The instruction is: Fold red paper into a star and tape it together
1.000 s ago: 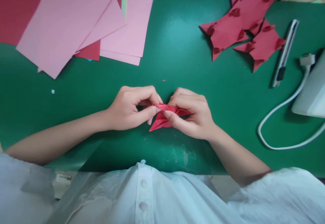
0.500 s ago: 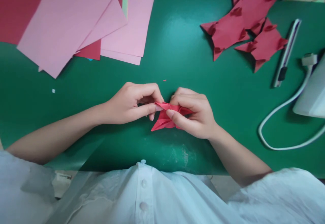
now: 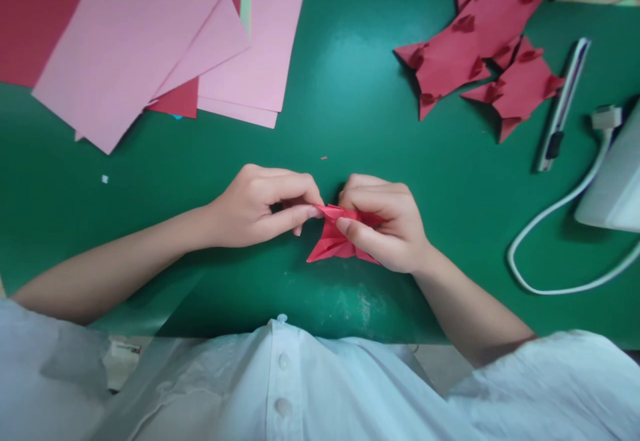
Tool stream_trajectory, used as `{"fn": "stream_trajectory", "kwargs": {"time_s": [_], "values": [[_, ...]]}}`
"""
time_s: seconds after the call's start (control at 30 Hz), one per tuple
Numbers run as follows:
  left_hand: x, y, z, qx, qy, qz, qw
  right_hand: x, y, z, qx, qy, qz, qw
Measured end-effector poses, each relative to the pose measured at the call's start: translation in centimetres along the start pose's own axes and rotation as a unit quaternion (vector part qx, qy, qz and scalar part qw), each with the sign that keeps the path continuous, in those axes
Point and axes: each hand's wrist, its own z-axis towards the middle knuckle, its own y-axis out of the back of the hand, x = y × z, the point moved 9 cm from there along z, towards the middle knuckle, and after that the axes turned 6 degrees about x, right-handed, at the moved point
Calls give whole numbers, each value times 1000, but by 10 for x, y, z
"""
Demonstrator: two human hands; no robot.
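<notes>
- While both hands meet over the green mat [image 3: 350, 94], the folded red paper piece [image 3: 334, 244] lies between them, held just above the mat near the person's body.
- Left hand [image 3: 255, 207]: thumb and forefinger pressed together, pinching the piece's upper left tip.
- Right hand [image 3: 387, 227]: fingers curled over the piece's right portion, thumb pinching it from the near side; this hand covers more of it.
- Long axis runs roughly left to right; a pointed flap projects down-left, clear of the fingers.
- Piece is crimson, sharply creased, multi-layered.
</notes>
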Motion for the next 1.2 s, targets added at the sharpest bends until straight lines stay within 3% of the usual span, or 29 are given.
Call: {"fn": "stream_trajectory", "kwargs": {"time_s": [0.13, 0.37, 0.5, 0.73, 1.2], "values": [[1, 1, -1, -10, 19, 7, 1000, 2, -2, 0, -2, 20, -12, 1000], [13, -3, -2, -1, 79, -94, 992, 1, -3, 0, -3, 20, -24, 999], [5, -4, -4, -8, 38, -62, 997, 3, -5, 0, -2, 34, -37, 999], [-8, -16, -5, 7, -29, 138, 990, 14, -15, -1, 6, 84, -115, 990], [-15, -11, -3, 5, -60, 112, 992, 12, -14, -1, 12, 89, -90, 992]]}}
